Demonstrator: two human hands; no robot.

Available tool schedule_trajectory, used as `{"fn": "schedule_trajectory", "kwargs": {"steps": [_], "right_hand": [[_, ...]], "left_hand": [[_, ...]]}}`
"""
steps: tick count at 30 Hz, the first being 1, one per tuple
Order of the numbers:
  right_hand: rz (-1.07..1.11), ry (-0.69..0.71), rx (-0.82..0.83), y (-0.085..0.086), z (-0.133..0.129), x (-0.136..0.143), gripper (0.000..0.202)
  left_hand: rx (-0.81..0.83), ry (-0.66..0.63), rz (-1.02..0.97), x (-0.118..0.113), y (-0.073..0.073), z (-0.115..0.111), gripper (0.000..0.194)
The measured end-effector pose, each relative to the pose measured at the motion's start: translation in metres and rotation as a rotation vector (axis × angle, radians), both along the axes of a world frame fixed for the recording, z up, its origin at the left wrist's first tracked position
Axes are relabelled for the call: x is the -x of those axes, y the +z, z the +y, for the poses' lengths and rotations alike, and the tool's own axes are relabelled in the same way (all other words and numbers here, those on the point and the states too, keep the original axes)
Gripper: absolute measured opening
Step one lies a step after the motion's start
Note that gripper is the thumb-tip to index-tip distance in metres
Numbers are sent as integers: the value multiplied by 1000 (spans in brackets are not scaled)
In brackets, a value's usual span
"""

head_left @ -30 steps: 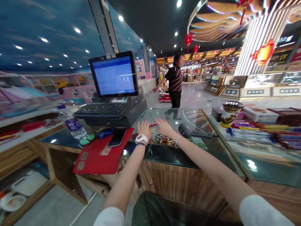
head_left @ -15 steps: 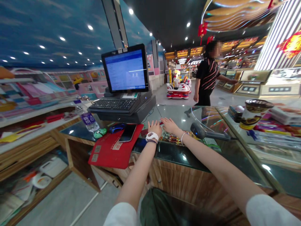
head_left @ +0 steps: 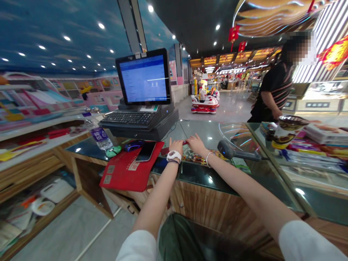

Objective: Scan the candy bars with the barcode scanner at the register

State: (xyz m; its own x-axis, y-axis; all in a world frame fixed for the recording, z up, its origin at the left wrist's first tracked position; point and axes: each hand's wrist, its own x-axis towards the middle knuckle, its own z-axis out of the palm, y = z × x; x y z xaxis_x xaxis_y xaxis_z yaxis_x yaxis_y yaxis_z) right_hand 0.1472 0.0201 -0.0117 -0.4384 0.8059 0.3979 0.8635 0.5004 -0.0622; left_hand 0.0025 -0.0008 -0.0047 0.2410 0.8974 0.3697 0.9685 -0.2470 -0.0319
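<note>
Left hand (head_left: 176,147) and right hand (head_left: 196,145), part-curled, meet at a red item (head_left: 185,143), grip unclear; the glass counter (head_left: 199,127) has open room beyond them, to its far edge; packets (head_left: 193,157) lie inside.

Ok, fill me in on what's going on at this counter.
Two bare hands, the left and the right, meet at a small red item over the glass counter; what it is, I can't tell. The scanner lies beside the right hand, the phone on a red mat. A person in a striped top is beyond the counter.
</note>
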Motion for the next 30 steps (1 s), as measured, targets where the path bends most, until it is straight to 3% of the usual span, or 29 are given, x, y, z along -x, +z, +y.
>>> {"fn": "schedule_trajectory", "kwargs": {"steps": [8, 16, 21, 30], "right_hand": [[-6, -2, -146, 18, -17, -12, 35], [5, 24, -423, 42, -38, -50, 30], [5, 1, -548, 45, -52, -92, 30], [91, -107, -612, 43, -77, -179, 28]], "left_hand": [[-94, -58, -58, -3, 11, -10, 48], [-296, -246, -141, -22, 31, -21, 47], [-363, -375, -140, -53, 41, -21, 40], [-411, -572, -126, -136, 55, -22, 33]]}}
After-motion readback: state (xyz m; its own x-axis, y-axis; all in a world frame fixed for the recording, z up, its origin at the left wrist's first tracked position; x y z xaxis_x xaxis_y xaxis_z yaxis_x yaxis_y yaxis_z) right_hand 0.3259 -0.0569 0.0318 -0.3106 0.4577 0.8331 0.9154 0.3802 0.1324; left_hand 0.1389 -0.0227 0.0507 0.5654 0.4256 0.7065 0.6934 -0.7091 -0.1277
